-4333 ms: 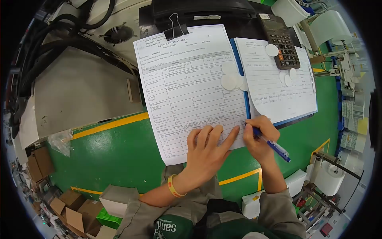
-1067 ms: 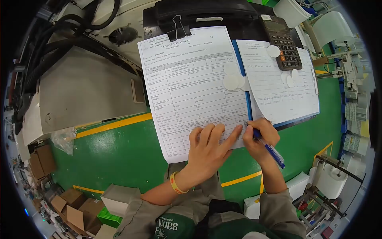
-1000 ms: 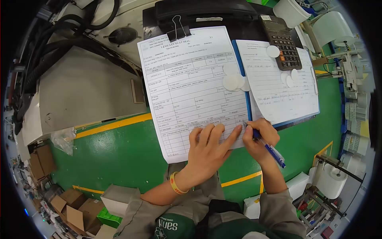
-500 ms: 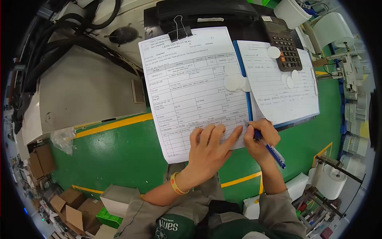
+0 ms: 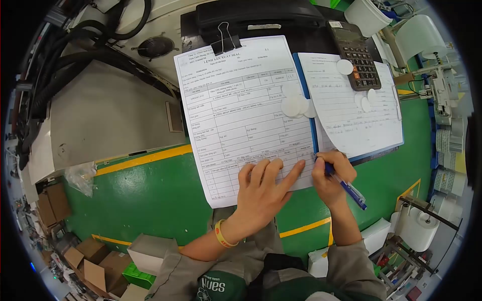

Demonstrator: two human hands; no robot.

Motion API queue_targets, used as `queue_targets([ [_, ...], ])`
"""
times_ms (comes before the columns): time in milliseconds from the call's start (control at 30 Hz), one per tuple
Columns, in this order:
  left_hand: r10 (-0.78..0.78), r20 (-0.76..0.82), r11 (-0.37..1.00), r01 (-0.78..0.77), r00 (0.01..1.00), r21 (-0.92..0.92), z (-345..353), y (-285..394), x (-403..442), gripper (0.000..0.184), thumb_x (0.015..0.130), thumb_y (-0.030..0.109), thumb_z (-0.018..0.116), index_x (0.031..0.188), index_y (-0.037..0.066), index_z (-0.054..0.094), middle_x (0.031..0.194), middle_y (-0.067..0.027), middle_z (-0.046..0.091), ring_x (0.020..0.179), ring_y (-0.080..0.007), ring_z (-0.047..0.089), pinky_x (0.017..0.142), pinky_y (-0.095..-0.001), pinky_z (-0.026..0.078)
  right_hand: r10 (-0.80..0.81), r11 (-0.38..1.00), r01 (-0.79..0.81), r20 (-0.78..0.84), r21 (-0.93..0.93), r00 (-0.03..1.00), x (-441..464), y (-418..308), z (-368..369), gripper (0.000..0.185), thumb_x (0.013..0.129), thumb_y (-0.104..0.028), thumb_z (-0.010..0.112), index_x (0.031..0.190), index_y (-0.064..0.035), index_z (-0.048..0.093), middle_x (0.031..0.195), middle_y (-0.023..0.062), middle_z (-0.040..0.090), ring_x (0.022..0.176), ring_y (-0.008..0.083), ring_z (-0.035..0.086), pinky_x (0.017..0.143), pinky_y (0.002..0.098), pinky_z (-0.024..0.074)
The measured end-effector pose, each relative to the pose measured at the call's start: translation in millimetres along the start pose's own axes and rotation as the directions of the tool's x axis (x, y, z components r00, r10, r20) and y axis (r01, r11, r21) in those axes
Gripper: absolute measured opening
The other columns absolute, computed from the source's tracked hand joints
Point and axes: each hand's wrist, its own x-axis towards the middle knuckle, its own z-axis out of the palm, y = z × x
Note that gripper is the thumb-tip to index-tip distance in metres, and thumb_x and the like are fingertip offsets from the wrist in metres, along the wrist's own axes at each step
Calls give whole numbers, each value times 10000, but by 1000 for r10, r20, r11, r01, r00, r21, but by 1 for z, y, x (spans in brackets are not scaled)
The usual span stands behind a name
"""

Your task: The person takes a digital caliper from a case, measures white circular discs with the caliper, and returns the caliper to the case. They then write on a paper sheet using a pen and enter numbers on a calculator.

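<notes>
A stack of printed forms (image 5: 236,130) lies in front of me, gripped at its top by a black binder clip (image 5: 227,44). My left hand (image 5: 262,193) rests on the lower part of the form, fingers spread. My right hand (image 5: 334,178) is closed around a blue pen (image 5: 350,189), its tip hidden near the form's lower right edge. White round discs (image 5: 293,105) lie on the form's right side. Beside it, a second written sheet (image 5: 356,115) sits on a blue clipboard (image 5: 303,70), with a calculator (image 5: 355,55) and more white discs on it.
A black device (image 5: 258,17) stands behind the papers. On the left is a beige machine (image 5: 110,110) with black hoses. Cardboard boxes (image 5: 100,261) and a green crate (image 5: 136,275) are at lower left. White film rolls (image 5: 419,231) stand at right above the green floor (image 5: 150,200).
My right hand and the pen have shifted slightly to the right along the form's lower edge. My left hand stays in place on the paper.
</notes>
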Motion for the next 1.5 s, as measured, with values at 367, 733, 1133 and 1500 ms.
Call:
queue_targets([
  [367, -4, 11, 1000, 4, 1000, -9, -2, 0, 1, 703, 615, 262, 781, 1281, 312, 561, 1075, -37, 428, 1052, -238, 393, 919, -443, 283, -97, 993, 96, -7, -74, 995, 2, 0, 2, 122, 680, -15, 658, 795, -44, 632, 679, 72, 621, 575, 232, 601, 541, 298, 494],
  [733, 0, -18, 1000, 0, 1000, -18, 1, -1, 0, 695, 610, 261, 781, 1272, 304, 573, 1065, -37, 434, 1044, -234, 405, 908, -431, 287, -62, 994, 60, -21, -89, 998, 0, 0, 4, 117, 681, -30, 661, 789, -60, 628, 688, 74, 632, 606, 235, 626, 555, 304, 510],
  [1133, 4, 145, 980, 25, 989, -199, -30, -10, -7, 642, 678, 250, 772, 1280, 195, 555, 1226, -86, 460, 1185, -273, 423, 991, -474, 269, -45, 995, 60, -163, 84, 986, -8, 6, 0, 55, 756, -33, 641, 808, -28, 622, 707, 78, 603, 616, 196, 580, 562, 275, 467],
  [1500, -5, 14, 990, 7, 1000, -141, -38, -42, -40, 522, 653, 178, 740, 1162, 126, 640, 1295, -92, 536, 1232, -285, 476, 1055, -523, 275, 176, 915, -235, 200, 327, 964, 2, -65, 41, 107, 800, -17, 665, 903, 3, 646, 764, 75, 635, 653, 102, 609, 575, 236, 484],
])
